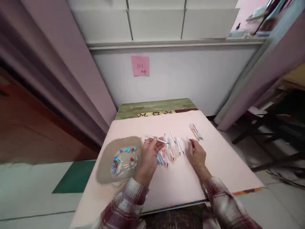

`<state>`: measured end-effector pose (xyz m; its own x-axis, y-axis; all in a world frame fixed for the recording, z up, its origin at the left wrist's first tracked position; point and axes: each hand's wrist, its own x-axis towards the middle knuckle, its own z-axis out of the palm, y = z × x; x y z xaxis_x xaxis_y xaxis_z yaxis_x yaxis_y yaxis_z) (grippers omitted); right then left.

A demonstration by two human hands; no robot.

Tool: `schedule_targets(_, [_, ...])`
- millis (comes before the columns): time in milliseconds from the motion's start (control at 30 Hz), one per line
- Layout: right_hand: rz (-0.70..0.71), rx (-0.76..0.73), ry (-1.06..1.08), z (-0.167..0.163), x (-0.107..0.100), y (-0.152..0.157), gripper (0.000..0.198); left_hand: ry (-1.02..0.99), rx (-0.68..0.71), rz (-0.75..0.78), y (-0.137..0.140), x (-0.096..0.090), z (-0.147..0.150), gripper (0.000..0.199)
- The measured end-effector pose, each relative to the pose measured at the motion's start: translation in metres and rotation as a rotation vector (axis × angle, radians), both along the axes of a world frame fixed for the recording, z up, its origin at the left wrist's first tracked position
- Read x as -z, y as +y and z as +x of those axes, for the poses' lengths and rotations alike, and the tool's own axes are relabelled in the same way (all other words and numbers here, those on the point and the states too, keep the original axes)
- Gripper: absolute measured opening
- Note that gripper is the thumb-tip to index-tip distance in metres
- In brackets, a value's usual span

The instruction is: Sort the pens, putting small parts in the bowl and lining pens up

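Note:
Between the thumb and fingers of my left hand (148,159) is a thin white pen refill (162,141) with a dark tip, held nearly level. My right hand (197,155) is closed in a pinch on a small pale piece, too blurred to name. Under and between the hands lies a loose heap of pen parts (164,155), some pinkish, some blue. Several white refills (179,147) with dark tips lie across its right side. Left of my left hand stands a beige plastic basin (103,168) with small blue, brown and clear pieces inside.
A small bundle of pens (196,131) lies on the pink-covered table (219,165), beyond my right hand. Behind the table is a white wall (181,76) with a pink note (140,66). Purple curtains (78,57) hang at the left, and dark furniture stands at the right.

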<state>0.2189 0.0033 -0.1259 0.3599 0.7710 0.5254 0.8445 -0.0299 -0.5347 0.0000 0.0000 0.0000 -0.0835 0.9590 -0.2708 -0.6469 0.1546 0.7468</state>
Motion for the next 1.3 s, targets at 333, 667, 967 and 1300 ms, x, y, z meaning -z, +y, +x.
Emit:
schedule_targets(333, [0.221,-0.247,0.355,-0.03,-0.055,-0.043,0.018,-0.052,-0.033,-0.022,-0.004,0.016,0.007,0.014])
schedule_targets(667, [0.259,-0.381,0.411,-0.055,-0.093,-0.062,0.011,-0.061,-0.041,0.0,-0.006,0.021,0.013,0.012])
schedule_targets(967, [0.225,-0.387,0.415,-0.057,-0.09,-0.06,0.011,-0.067,-0.008,-0.01,-0.007,0.019,0.016,0.016])
schedule_targets(1300, [0.139,-0.35,0.529,-0.062,-0.078,-0.056,0.015,-0.089,0.009,-0.042,-0.012,0.028,0.02,0.015])
